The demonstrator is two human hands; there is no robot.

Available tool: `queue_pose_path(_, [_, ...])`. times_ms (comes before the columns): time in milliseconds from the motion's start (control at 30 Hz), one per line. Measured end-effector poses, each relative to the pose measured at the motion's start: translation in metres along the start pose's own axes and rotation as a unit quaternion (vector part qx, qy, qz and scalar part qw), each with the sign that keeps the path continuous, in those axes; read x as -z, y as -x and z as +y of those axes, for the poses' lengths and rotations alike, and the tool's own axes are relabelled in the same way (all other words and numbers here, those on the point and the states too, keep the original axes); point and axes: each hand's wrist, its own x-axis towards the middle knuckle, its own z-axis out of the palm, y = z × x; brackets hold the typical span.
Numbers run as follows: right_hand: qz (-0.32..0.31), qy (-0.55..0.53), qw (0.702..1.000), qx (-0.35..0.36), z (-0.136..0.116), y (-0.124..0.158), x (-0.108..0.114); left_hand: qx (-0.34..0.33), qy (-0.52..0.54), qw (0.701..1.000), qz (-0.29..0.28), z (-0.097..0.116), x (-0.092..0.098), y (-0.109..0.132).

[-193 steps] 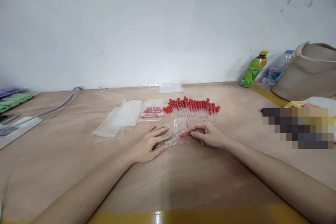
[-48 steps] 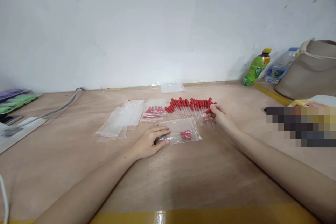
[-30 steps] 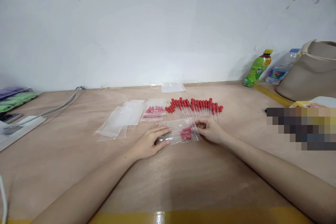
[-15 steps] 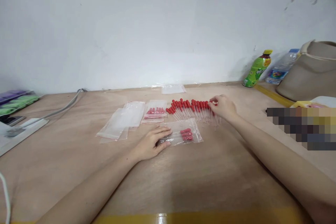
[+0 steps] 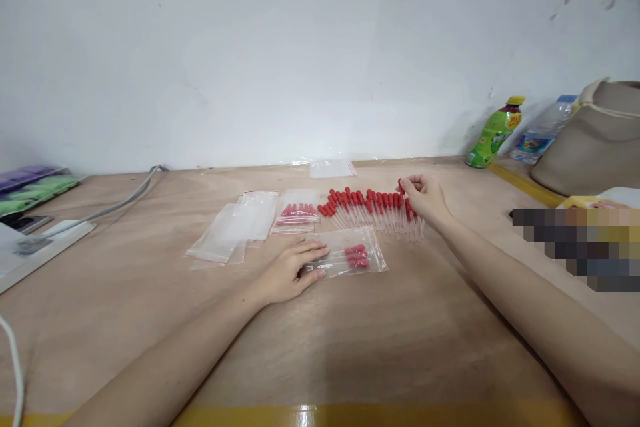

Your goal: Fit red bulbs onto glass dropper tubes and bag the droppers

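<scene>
My left hand lies with fingers spread on the left end of a clear zip bag, pressing it against the table. In that bag a few droppers lie sideways, their red bulbs towards the right. My right hand pinches a dropper by its red bulb, raised slightly above the right end of the row. The row of loose droppers fans out on the table, red bulbs away from me and clear tubes pointing towards me.
Left of the row lies a filled bag with red bulbs showing, beside flat plastic bags. Another bag lies by the wall. Farther right stand a green bottle, a water bottle and a beige container. A cable crosses the left side.
My right hand has lifted a dropper by its bulb up from the right end of the row. My left hand stays on the bag. The view has shifted slightly.
</scene>
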Motion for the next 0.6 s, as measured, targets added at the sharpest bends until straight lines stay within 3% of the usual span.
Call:
queue_pose_path(100, [0.01,-0.158,0.987,0.008,-0.013,0.018,-0.004,0.003,-0.001,1.0,-0.002,0.001,0.0,0.0])
queue_pose_path(200, [0.024,-0.228,0.973,-0.002,-0.017,0.036,-0.007,0.001,0.001,1.0,0.002,0.001,0.001,0.0])
queue_pose_path(400, [0.009,-0.317,0.94,-0.125,-0.008,0.063,-0.015,-0.002,0.001,1.0,0.003,0.001,0.001,0.0])
queue_pose_path(500, [-0.035,-0.341,0.922,-0.178,-0.007,0.075,-0.019,0.007,-0.001,1.0,0.0,0.002,0.002,0.001])
queue_pose_path(600, [-0.13,-0.317,0.913,-0.22,-0.012,0.084,-0.017,0.027,-0.006,1.0,-0.005,0.004,0.004,0.002])
